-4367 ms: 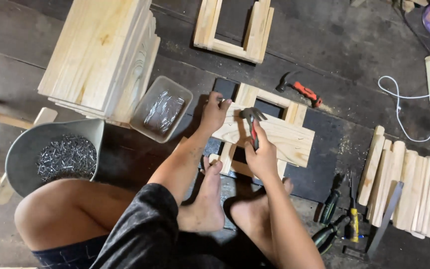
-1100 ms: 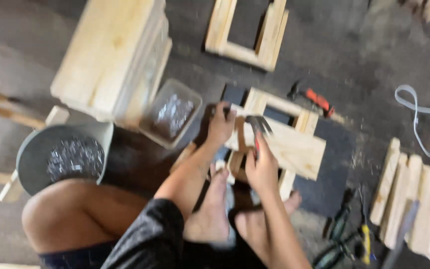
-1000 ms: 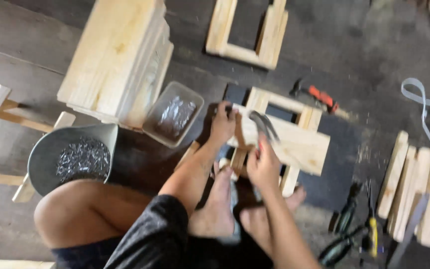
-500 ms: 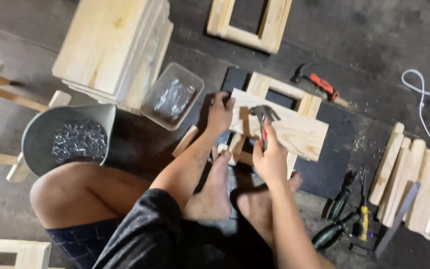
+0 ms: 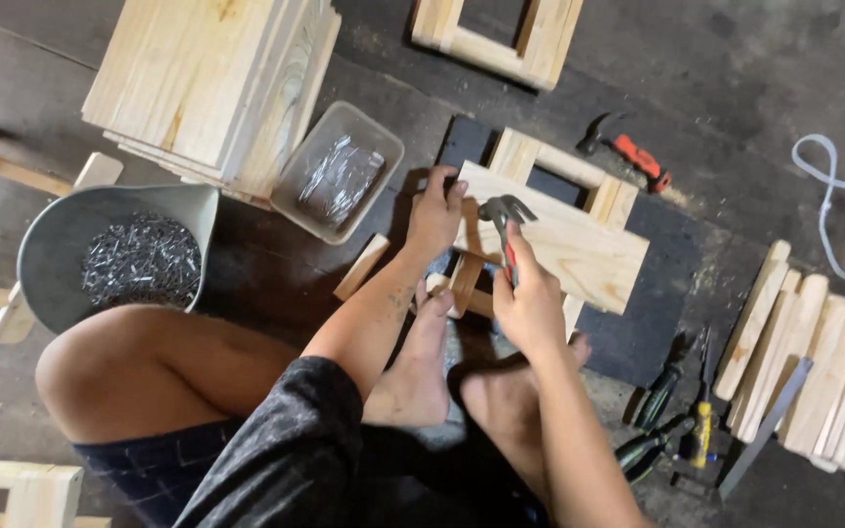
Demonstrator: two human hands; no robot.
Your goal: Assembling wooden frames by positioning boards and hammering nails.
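Note:
My left hand [image 5: 434,210] rests on the near-left end of a pale wooden plank [image 5: 564,244], pressing it down. The plank lies slanted across a small wooden frame [image 5: 552,166] on a dark mat [image 5: 657,293]. My right hand [image 5: 530,298] is shut on the red handle of a claw hammer [image 5: 504,217], whose steel head hovers over the plank's left part. My bare feet sit just below the frame, the left foot against its near edge.
A grey metal bucket of nails [image 5: 114,254] and a clear plastic tub of nails [image 5: 339,181] lie left. A stack of planks [image 5: 212,78] is at the upper left. Another frame [image 5: 496,39], a second red-handled hammer [image 5: 633,156], slats [image 5: 823,362] and screwdrivers [image 5: 672,411] lie around.
The hammer has stayed over the plank's left end with small up-and-down shifts. My left hand keeps holding the plank. The camera view has swayed sideways and settled.

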